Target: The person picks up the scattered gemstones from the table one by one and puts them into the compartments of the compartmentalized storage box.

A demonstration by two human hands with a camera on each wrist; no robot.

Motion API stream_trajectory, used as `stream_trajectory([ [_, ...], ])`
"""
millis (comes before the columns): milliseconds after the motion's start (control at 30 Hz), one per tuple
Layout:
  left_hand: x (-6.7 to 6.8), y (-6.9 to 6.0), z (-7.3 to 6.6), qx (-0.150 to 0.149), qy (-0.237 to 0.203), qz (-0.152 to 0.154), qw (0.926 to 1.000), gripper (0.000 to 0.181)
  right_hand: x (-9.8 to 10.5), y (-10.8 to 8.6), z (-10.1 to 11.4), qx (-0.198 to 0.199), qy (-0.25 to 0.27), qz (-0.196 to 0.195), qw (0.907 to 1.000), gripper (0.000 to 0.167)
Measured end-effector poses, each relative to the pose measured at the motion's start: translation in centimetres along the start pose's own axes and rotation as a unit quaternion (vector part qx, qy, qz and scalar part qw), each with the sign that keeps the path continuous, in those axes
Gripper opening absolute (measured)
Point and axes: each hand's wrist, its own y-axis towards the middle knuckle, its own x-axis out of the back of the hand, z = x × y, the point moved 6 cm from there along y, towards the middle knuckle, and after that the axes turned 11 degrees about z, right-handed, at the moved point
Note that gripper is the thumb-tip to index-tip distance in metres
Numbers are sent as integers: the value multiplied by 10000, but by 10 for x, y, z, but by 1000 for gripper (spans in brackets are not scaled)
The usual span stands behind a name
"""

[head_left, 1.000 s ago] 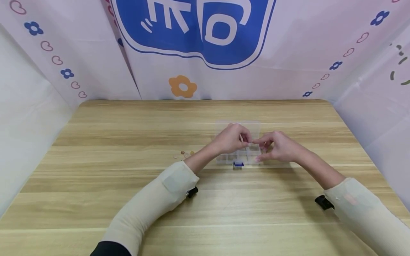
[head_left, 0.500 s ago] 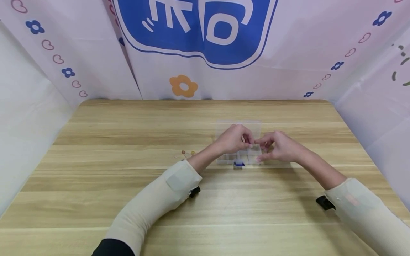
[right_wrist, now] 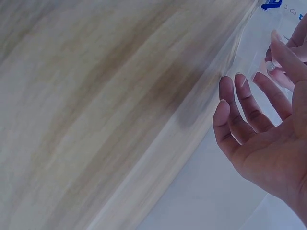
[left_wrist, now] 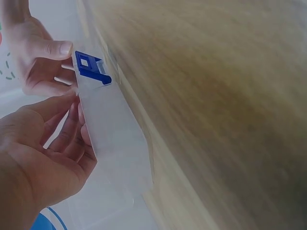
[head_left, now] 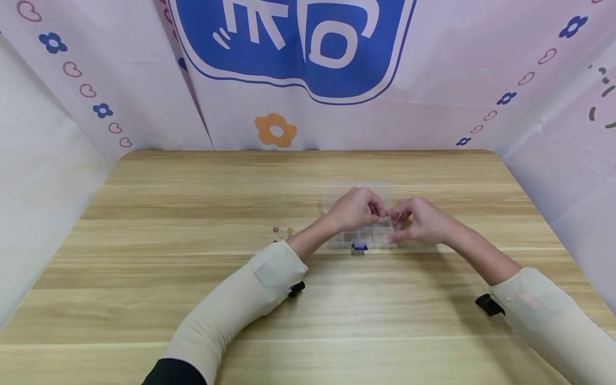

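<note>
A clear plastic compartment box (head_left: 348, 238) with a blue latch (head_left: 359, 247) stands on the table, its lid (head_left: 337, 192) raised at the back. Over its right compartments, my left hand (head_left: 356, 207) has its thumb and fingertips together. The right wrist view shows a small clear round piece (right_wrist: 271, 66) pinched there; its exact kind is unclear. My right hand (head_left: 416, 220) is at the box's right side, thumb by the front corner and index fingertip close to the left fingers. Its other fingers, loosely bent, appear beside the box wall in the right wrist view, holding nothing visible.
Several tiny pieces, among them a brown one (head_left: 276, 229) and a yellow one (head_left: 290, 230), lie on the wooden table (head_left: 192, 267) left of the box, partly behind the left forearm. A printed cloth backdrop (head_left: 385, 123) rises behind the table.
My left hand and forearm have shifted slightly right over the box, bringing its fingertips nearer the right index finger. The right hand has hardly moved.
</note>
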Motion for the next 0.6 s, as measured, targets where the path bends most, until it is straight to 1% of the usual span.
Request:
stream_trajectory([
  [367,0,2,-1,-8,40,13,10000,5,0,0,0,-62,-43,5,10000,50],
  [600,-1,2,-1,90,95,24,9999,5,0,0,1,-80,-30,7,10000,50],
])
